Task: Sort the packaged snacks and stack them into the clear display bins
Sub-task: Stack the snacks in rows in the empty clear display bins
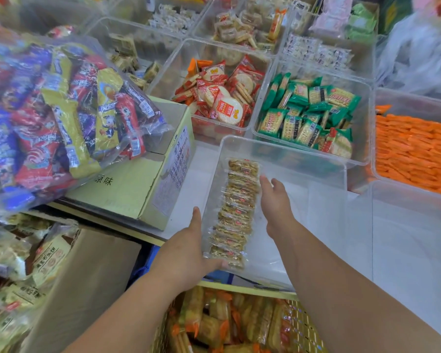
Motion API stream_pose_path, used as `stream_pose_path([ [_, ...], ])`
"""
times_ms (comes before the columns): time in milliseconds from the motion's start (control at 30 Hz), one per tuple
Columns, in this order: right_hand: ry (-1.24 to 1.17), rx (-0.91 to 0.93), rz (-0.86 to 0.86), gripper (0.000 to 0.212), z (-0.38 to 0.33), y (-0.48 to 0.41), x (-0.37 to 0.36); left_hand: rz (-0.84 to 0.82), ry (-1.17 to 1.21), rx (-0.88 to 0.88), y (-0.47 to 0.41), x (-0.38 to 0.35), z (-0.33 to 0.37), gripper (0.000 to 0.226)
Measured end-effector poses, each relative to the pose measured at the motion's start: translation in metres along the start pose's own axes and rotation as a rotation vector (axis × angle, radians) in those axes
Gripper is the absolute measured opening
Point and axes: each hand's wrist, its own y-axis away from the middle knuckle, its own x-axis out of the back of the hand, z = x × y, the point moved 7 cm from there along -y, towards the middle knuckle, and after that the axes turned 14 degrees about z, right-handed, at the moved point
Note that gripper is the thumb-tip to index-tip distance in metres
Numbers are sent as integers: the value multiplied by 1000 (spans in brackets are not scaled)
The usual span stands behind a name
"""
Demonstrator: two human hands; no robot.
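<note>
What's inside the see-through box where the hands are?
One row of clear-wrapped brown snack packs lies in the clear bin, along its left wall. The left hand covers part of the row's near end, so that bit is hidden. The right hand touches its side.

Green carton [122, 192], brown carton [87, 281] alongside.
</note>
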Motion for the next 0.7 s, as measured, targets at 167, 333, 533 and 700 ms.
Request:
stream_pose_path([
  [167,104,395,-44,47,-16,79,17,249,7,-198,40,46,16,102],
  [333,215,785,-208,26,-13,198,-3,577,138,-363,117,105,-26,42],
  [533,395,1157,-454,41,21,346,-76,774,55,-89,179,164,-176,34],
  [700,685,1387,-474,53,45,421,-153,544,-232,154,186,196,-326,64],
])
